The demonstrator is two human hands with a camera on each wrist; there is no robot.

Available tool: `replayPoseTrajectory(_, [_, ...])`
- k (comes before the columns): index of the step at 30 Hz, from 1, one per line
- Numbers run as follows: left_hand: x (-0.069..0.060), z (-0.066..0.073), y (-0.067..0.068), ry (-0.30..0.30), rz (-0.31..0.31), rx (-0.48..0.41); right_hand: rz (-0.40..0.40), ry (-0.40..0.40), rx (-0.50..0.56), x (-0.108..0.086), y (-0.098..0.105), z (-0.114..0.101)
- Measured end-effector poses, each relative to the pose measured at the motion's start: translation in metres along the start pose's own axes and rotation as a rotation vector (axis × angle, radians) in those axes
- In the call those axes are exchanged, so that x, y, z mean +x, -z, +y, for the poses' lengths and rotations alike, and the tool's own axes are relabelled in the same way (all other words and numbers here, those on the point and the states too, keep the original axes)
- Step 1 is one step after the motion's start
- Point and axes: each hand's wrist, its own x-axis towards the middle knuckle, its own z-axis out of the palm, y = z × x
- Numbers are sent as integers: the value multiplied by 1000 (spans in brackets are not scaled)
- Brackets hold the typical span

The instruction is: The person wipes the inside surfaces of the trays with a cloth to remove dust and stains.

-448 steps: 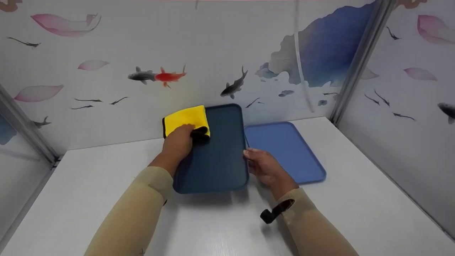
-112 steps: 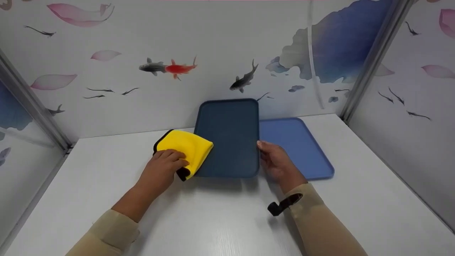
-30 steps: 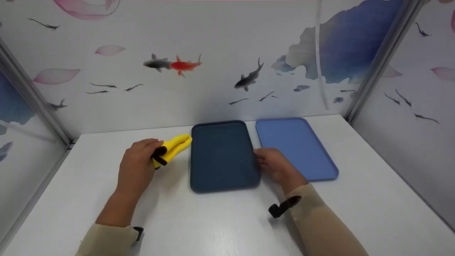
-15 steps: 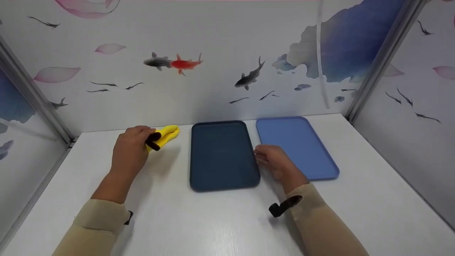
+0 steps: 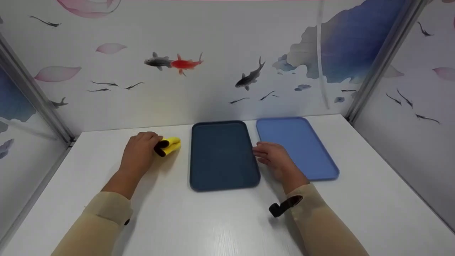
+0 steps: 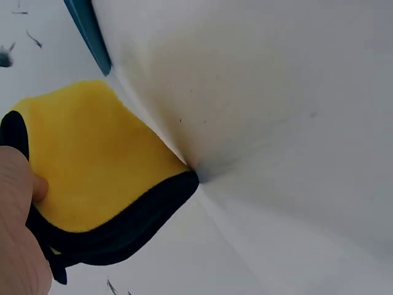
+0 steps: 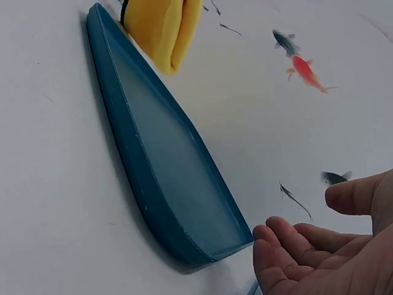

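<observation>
My left hand (image 5: 140, 153) grips a folded yellow cloth (image 5: 172, 145) with black edging, left of the dark blue tray (image 5: 224, 156). In the left wrist view the cloth (image 6: 92, 160) spreads out from the thumb, one corner close to or at the white table; contact is hard to tell. The dark tray lies flat, its inside facing up. Beside its right edge is my right hand (image 5: 273, 156), fingers loosely extended and holding nothing. The right wrist view has those fingertips (image 7: 264, 236) at the tray's near corner, perhaps just touching it.
A lighter blue tray (image 5: 295, 145) lies flat to the right, partly behind the right hand. Both trays stand near the back wall (image 5: 213, 92), printed with fish and petals. The white table (image 5: 213, 220) ends at side panels with metal posts (image 5: 384, 60).
Earlier the right hand held the dark tray tilted up while the left had the cloth on it. The tray now lies flat, released. The cloth has moved left, off it, and just now lower.
</observation>
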Motion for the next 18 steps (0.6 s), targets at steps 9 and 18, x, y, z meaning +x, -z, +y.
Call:
replayPoseTrajectory(9, [-22, 19, -7, 44, -271, 48, -3, -32, 13, -3, 0, -3])
replayPoseTrajectory(18, [-29, 22, -2, 99, -496, -10, -33, -23, -46, -9, 2, -8])
